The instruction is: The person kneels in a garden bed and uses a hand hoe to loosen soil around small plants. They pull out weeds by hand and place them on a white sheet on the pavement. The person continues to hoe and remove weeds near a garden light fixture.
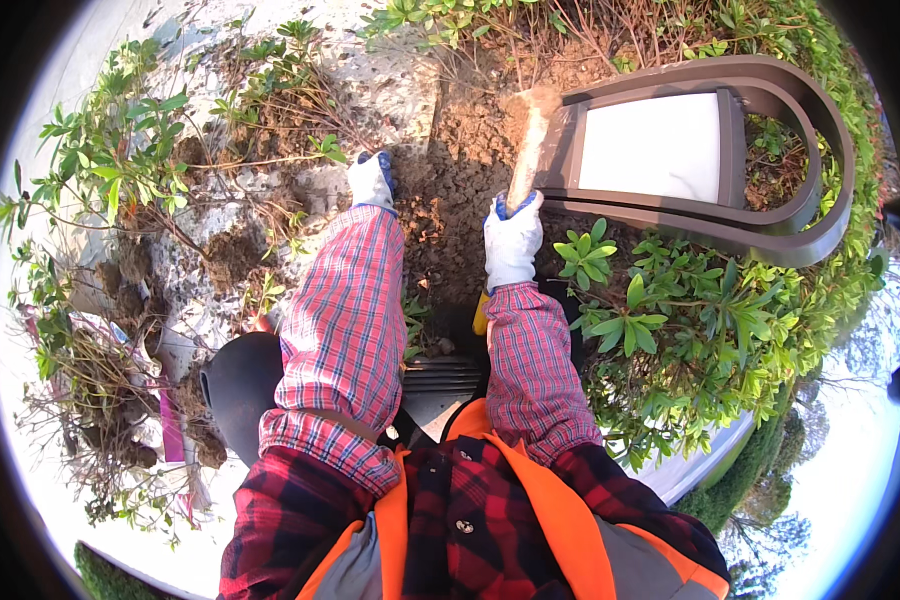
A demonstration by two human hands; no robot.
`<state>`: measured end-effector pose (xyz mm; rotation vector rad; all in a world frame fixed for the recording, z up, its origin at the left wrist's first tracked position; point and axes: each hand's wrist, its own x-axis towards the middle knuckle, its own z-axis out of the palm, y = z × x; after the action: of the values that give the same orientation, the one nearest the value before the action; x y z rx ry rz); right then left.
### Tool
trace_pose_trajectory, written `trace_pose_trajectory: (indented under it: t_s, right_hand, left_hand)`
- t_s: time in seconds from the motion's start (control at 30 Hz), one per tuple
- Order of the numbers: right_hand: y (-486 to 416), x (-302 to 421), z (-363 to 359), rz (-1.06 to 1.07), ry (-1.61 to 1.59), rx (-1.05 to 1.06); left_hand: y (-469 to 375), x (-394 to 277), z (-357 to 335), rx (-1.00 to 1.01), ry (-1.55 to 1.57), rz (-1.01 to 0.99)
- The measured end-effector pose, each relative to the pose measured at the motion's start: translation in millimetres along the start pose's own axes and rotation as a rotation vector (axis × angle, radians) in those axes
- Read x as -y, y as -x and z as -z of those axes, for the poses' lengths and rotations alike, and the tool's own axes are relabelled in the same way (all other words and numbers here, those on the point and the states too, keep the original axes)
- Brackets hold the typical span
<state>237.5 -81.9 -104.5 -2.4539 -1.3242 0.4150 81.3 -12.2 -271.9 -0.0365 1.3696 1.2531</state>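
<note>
My left hand (373, 180), in a white glove with blue-coated fingers, is closed at the stem ends of a leafy shrub (292, 82). Its grip is partly hidden by the glove. My right hand (513, 236), gloved the same way, grips the pale handle (526, 161) of a short digging tool. The soil-caked head (538, 99) of that tool points away from me, beside the lamp; its exact shape is unclear. A yellow piece (481, 313) shows below the right wrist. Between both hands lies loose brown soil (450, 195).
A brown-framed garden lamp (649, 146) with a white panel stands close on the right. Green shrubs (645, 322) grow below it. Uprooted shrubs with soil clods (232, 255) lie on the soil-strewn pavement (187, 285) at left. A black rubber boot (244, 390) is by my left forearm.
</note>
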Motion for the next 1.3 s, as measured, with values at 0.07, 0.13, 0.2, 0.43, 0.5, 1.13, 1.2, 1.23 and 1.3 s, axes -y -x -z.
trace_pose_trajectory:
  t_s: [0.07, 0.13, 0.2, 0.43, 0.5, 1.13, 1.2, 1.23, 1.3]
  right_hand:
    - [-3.6, -8.0, -18.3, -0.181, 0.222, 0.192]
    - [-2.4, -20.2, -29.2, -0.206, 0.198, 0.18]
    - [19.3, -37.6, -25.4, -0.219, 0.187, 0.175]
    - [39.8, -25.9, 21.5, -0.091, -0.186, -0.042]
    - [26.8, -18.0, 25.4, 0.049, -0.367, -0.143]
    - [28.0, -32.4, 19.7, 0.098, -0.181, -0.209]
    - [10.3, -23.0, 4.5, -0.05, 0.182, -0.028]
    - [5.6, -20.6, -5.2, -0.067, 0.388, 0.028]
    - [12.3, -27.8, -15.6, -0.105, 0.429, 0.167]
  left_hand:
    - [1.3, -0.5, -0.8, -0.003, -0.028, 0.002]
    - [3.0, -1.4, -0.7, 0.014, -0.069, -0.058]
    - [4.9, -1.8, 1.3, 0.06, -0.143, -0.028]
    - [4.8, -1.2, -0.1, 0.046, -0.049, 0.001]
    - [5.0, -1.1, -1.7, 0.028, -0.057, 0.0]
    - [-9.2, 8.3, 3.9, 0.01, -0.135, -0.067]
    - [-9.9, 9.8, 7.0, 0.036, -0.143, -0.069]
    - [-8.8, 10.1, 7.4, 0.033, -0.137, -0.055]
    - [-6.8, 7.2, 5.3, 0.048, -0.116, -0.044]
